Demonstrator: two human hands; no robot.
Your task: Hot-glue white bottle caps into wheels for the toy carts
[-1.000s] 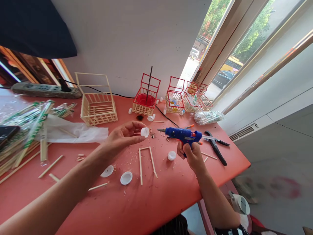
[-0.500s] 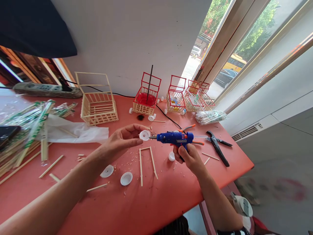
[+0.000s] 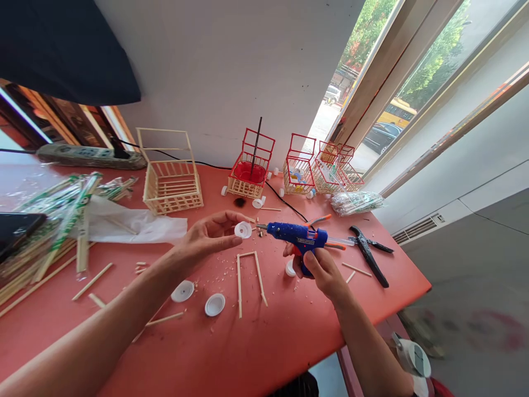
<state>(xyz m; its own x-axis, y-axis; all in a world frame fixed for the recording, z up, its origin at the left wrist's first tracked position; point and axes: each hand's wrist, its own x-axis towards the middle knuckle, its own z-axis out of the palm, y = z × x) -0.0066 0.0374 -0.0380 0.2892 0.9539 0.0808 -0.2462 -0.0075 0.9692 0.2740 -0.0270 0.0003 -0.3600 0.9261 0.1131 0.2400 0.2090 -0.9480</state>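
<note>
While both hands hang above the red table, the right hand is closed round the handle of the glue gun. The gun's long axis runs level, right to left. The left hand pinches a white cap between thumb and fingertips. The cap sits just beside the nozzle tip, and I cannot tell if they touch.

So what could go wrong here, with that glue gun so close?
1. The glue gun nozzle sits close to the white cap pinched in the left hand. Glue could reach the fingertips and may burn.
2. A drip could land on the stick frame below.
3. The black cord passes a red cart, and a tug by the right hand might snag it.
</note>
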